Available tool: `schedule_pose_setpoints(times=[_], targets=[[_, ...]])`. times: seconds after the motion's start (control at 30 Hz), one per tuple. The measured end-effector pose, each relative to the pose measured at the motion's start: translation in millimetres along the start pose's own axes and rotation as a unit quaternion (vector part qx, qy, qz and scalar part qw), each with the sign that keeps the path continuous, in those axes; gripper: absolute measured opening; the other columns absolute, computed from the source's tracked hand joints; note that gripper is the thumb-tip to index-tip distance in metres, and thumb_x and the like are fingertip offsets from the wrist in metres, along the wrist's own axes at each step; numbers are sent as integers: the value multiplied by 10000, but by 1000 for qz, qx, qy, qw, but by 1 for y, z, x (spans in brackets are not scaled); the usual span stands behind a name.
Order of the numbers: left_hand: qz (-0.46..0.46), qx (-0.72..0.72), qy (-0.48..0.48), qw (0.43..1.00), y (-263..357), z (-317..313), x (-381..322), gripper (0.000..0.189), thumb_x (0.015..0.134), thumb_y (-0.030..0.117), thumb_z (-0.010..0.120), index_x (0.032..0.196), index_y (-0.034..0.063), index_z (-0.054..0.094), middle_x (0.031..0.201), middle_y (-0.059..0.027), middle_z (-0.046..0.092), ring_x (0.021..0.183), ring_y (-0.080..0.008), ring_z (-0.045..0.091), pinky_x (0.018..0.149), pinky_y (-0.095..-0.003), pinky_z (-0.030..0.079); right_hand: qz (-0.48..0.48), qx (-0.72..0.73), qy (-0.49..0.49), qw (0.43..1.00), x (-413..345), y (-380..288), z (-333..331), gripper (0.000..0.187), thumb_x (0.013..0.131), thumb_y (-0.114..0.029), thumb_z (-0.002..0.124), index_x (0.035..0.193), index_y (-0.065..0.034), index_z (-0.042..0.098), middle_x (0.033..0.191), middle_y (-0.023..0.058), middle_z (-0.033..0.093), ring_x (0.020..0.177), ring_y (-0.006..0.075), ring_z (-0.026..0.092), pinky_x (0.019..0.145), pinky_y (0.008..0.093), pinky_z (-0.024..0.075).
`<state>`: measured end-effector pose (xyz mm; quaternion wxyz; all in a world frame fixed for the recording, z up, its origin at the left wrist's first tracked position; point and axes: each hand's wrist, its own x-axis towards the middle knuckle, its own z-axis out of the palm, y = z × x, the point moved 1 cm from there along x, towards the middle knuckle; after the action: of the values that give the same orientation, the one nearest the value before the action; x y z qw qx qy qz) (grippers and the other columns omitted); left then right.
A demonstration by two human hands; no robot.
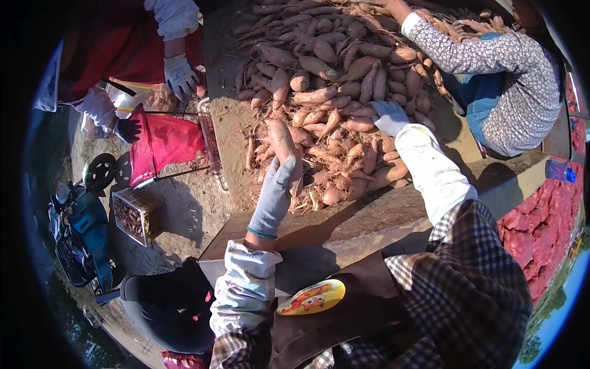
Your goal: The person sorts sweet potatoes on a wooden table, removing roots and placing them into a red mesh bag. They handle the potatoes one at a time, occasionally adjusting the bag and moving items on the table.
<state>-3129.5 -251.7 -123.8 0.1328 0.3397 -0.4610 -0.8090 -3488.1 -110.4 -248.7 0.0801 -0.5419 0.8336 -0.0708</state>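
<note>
My left hand (273,193), in a grey knit glove with a green cuff edge, grips a long sweet potato (280,139) over the near left part of the heap. The root points up and away from me. Farther right, my gloved right hand (388,117) reaches down onto the heap of sweet potatoes (322,60); its fingertips touch roots there, and whether they close on one is hidden. Loose rootlets and soil lie among the roots on the flat table bed (230,138). White sleeve covers reach over both my forearms.
At the left a co-worker's gloved hands are near a red mesh bag (163,143). A person in a patterned sleeve (479,46) reaches into the heap's far right. A plastic crate (138,217) of roots and a blue scooter (87,230) stand left; a bottle (560,171) lies right.
</note>
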Motion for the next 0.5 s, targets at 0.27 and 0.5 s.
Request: schedule_pose_setpoints(times=[0.27,0.5], targets=[[-41,36,-38,998,13,-19,5,581,1005,399,582,1389,-24,478,1301,-107,561,1163,-187,551,1011,-314,445,63,75,-85,992,19,-76,-69,452,783,-391,739,1123,-103,666,1184,143,633,1073,347,624,901,444,504],[62,128,-139,980,50,-22,-6,961,821,515,776,1521,11,351,1635,-227,99,1522,-343,112,1209,-448,205,-18,459,-18,888,24,-230,-92,453,826,-270,783,1130,26,626,979,170,662,884,243,638,785,364,499]])
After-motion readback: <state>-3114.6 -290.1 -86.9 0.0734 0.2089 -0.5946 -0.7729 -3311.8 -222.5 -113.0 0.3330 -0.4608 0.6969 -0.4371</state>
